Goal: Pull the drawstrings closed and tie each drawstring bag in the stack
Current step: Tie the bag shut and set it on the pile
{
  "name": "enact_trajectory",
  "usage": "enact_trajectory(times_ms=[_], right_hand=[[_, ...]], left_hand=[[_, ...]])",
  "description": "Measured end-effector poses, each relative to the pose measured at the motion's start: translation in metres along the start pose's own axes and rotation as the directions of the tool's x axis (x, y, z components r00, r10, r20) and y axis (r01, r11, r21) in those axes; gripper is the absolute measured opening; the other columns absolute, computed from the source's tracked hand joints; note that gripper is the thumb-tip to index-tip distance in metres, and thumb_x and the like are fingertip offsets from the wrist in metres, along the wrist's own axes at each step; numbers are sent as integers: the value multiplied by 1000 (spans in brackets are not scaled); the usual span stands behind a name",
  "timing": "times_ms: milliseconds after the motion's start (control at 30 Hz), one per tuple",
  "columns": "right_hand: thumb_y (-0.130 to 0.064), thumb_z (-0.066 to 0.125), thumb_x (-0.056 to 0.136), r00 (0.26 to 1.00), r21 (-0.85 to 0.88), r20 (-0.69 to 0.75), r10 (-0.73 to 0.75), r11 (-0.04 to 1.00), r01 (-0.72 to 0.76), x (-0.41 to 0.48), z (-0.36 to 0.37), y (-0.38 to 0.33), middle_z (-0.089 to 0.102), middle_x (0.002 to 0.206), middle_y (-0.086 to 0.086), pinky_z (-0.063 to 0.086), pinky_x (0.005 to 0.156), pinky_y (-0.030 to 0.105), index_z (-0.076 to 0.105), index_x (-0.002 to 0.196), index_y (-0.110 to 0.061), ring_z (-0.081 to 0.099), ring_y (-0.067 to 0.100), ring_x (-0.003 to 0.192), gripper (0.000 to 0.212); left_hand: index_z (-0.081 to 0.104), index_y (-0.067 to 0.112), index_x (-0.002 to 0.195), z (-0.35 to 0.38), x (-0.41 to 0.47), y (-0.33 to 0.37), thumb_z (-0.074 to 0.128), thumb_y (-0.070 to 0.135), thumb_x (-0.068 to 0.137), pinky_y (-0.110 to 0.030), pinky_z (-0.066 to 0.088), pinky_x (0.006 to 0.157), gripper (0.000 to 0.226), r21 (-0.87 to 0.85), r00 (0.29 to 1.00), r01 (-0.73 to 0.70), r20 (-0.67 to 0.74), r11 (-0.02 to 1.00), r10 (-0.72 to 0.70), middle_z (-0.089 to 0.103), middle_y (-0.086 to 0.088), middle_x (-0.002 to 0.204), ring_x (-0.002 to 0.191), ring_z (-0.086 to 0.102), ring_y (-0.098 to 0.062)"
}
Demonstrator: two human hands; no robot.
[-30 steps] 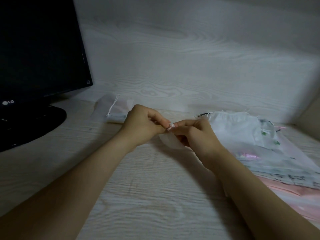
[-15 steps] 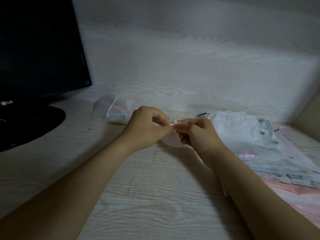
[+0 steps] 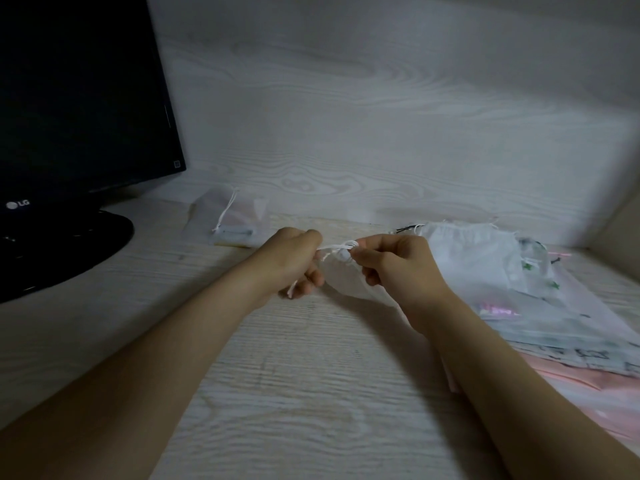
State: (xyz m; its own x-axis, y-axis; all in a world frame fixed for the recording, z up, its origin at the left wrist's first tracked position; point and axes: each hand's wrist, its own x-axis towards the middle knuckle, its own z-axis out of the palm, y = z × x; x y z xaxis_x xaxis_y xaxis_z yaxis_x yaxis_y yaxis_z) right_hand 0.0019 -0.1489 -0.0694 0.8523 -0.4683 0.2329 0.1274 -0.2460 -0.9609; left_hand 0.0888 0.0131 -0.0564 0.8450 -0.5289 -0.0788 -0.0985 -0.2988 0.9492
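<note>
Pulled apart, L hand (image 3: 294,263) & R hand (image 3: 394,268) pinch drawstring (image 3: 334,248) above wood desk (image 3: 294,375).

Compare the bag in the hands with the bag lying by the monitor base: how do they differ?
1. The held bag is being handled: the left hand grips its cord and the right hand pinches its mouth. The far bag by the monitor is touched by nobody.
2. The held bag's mouth is bunched, with the cord stretched between the hands. The far bag lies flat, its cord slack across it.
Both are pale with white cords.
</note>
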Motion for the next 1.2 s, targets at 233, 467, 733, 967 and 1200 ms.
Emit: enact_trajectory(times_ms=[233,467,733,967,1200], right_hand=[[-3,72,92,1000,-35,3,-17,999,17,-1,0,0,63,59,2,45,61,31,80,85,-5,53,16,59,10],[-2,71,92,999,-45,15,-33,998,33,-1,0,0,67,63,3,46,61,30,79,87,-2,53,14,59,9],[-6,73,92,999,-65,26,-39,997,41,-1,-1,1,65,64,4,45,60,31,80,87,-5,52,14,60,9],[-7,77,91,997,-98,47,-57,993,62,-1,-3,2,72,72,9,47,63,28,81,91,-8,57,13,60,5],[-6,82,86,992,-109,123,-26,993,39,-4,-6,-2,74,76,15,49,62,19,82,95,-6,59,10,61,9]], left_hand=[[71,12,95,-3,3,-3,45,49,107,-22,22,46,46,65,998,-25,58,998,21,67,-6,71,42,32,-11],[73,12,111,-5,2,-7,59,49,105,-30,28,52,40,-36,981,-76,174,996,81,79,-9,90,51,36,-13],[73,12,105,-5,-1,-6,71,46,98,-26,27,47,35,0,979,-128,157,992,127,73,-1,93,50,36,-8],[56,18,88,-2,3,-2,51,34,110,-25,20,45,28,-45,991,-50,122,998,55,54,2,68,47,30,-8],[48,20,69,-8,6,0,55,26,94,-20,22,40,27,22,990,-63,-126,998,65,37,10,47,36,31,-8]])
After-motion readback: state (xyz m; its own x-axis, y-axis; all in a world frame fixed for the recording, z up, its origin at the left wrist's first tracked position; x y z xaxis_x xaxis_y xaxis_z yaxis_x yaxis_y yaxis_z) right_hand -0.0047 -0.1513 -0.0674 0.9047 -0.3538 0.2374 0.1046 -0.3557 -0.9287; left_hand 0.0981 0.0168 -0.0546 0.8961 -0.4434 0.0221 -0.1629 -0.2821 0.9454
